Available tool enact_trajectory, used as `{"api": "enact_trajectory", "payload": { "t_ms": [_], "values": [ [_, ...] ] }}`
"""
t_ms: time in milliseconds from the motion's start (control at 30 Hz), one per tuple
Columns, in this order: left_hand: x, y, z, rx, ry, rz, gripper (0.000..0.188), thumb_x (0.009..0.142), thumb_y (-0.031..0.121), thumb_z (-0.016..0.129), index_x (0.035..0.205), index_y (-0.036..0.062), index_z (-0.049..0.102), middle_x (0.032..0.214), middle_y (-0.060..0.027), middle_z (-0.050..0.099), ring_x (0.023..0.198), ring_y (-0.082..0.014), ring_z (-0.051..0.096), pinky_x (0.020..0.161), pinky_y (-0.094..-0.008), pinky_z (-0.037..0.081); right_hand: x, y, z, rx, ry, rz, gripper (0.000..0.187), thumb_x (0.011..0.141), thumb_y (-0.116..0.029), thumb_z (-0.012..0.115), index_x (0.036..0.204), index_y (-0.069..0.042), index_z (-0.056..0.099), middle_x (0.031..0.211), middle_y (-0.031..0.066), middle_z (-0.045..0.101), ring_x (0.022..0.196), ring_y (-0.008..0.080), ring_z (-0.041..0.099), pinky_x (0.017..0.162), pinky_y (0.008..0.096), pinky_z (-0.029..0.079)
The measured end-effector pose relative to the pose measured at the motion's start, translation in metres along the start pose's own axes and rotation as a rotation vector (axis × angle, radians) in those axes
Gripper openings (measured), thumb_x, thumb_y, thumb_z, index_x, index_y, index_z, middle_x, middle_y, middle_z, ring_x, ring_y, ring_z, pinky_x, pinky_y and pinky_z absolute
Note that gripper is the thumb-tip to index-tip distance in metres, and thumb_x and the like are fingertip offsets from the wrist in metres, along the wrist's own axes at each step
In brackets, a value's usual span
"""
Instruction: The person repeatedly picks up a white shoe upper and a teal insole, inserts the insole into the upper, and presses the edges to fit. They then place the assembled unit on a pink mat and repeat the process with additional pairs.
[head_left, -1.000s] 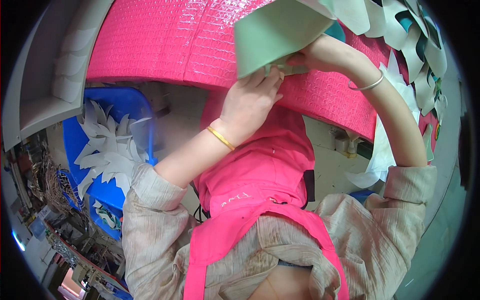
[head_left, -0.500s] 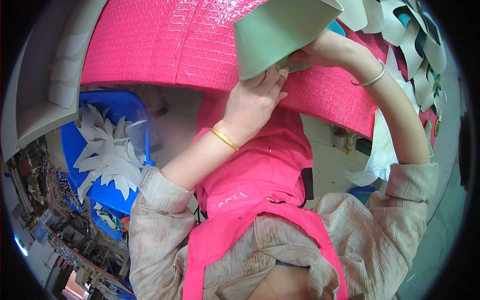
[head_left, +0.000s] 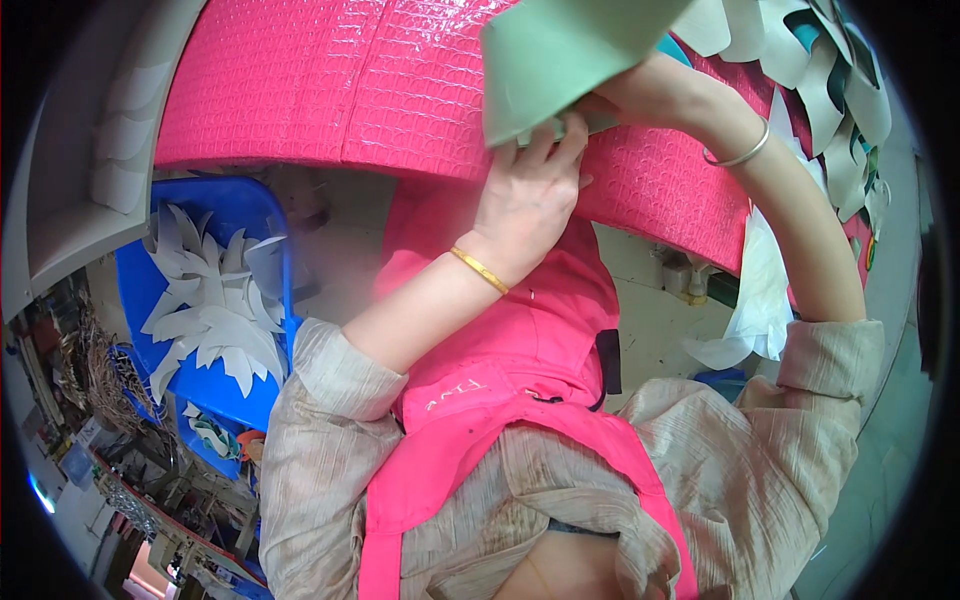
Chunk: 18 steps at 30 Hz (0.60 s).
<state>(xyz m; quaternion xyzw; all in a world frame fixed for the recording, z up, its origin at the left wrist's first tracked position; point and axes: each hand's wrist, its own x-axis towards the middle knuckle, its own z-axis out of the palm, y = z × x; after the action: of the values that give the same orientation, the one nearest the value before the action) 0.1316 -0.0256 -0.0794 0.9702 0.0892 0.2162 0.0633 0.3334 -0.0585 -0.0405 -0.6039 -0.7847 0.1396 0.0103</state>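
Note:
A pale green, smooth, curved sheet piece is held up over the near edge of the pink-covered table, its top cut off by the frame. At its lower left corner, the curled fingers of my left hand grip the edge. My right hand reaches in from the right and is closed on the piece's underside; its fingertips are hidden behind the sheet. A bit of teal shows just beyond the right hand.
The pink quilted table cover spans the far side. Several pale curved pieces overlap at the far right, above hanging white sheeting. At left, a blue bin holds white leaf-shaped cutouts beside a grey shelf.
My left hand has shifted slightly right and up along the lower edge. The green piece has moved a little up and right, showing more of its face. My right hand has barely moved.

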Motion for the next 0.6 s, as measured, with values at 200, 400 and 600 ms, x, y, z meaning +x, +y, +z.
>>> {"api": "enact_trajectory", "payload": {
  "t_ms": [200,400,600],
  "values": [
    [0.007,0.012,0.003,0.025,-0.067,-0.057,0.048,0.073,0.028,0.063,0.114,0.0045,0.054,0.109,-0.0081,0.049,0.097,-0.0227,0.048,0.082,-0.0375,0.041,-0.004,0.005,-0.007,-0.043,-0.061,-0.046,0.028,0.072,-0.013,0.065,0.096,0.000,0.057,0.078,0.0163,0.062,0.073,0.0287,0.062,0.064,0.0359,0.050],
    [0.010,0.018,0.016,-0.034,-0.022,-0.031,0.050,0.075,0.027,0.061,0.115,-0.0008,0.051,0.103,-0.0098,0.049,0.101,-0.0259,0.047,0.091,-0.0419,0.038,-0.013,-0.001,-0.019,-0.055,0.013,0.024,0.030,0.068,-0.006,0.065,0.096,-0.001,0.057,0.076,0.0150,0.062,0.073,0.0277,0.063,0.062,0.0351,0.051],
    [0.021,0.029,0.011,0.062,-0.064,-0.042,0.049,0.075,0.027,0.061,0.115,-0.0015,0.051,0.104,-0.0097,0.049,0.094,-0.0247,0.047,0.088,-0.0359,0.040,-0.014,0.000,-0.017,-0.213,-0.067,0.081,0.035,0.068,-0.014,0.067,0.099,-0.001,0.056,0.085,0.0178,0.061,0.079,0.0330,0.060,0.071,0.0380,0.049]
  ]
}}
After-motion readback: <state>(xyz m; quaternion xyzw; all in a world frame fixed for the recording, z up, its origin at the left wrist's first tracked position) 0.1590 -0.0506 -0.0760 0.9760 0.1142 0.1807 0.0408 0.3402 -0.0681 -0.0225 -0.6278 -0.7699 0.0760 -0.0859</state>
